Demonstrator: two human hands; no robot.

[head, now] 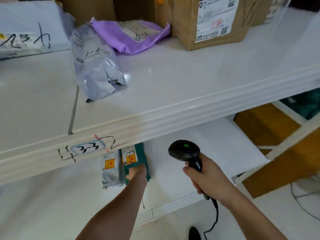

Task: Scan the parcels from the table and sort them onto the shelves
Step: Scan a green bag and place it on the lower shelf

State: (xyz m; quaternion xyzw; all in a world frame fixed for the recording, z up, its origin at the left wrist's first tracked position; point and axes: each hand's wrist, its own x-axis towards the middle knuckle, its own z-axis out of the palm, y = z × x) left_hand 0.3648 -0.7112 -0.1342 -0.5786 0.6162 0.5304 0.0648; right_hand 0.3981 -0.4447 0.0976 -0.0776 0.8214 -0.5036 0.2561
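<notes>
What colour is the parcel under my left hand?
Dark green parcel with a white and orange label, under the left hand, head view.

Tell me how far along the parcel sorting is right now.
Several parcels already sit on the upper shelf: a grey bag, a purple bag and a cardboard box. In hand: the left hand is on a green parcel on the lower shelf, beside a grey parcel; the right hand grips the scanner. The table is out of view, so what remains is unknown.
</notes>
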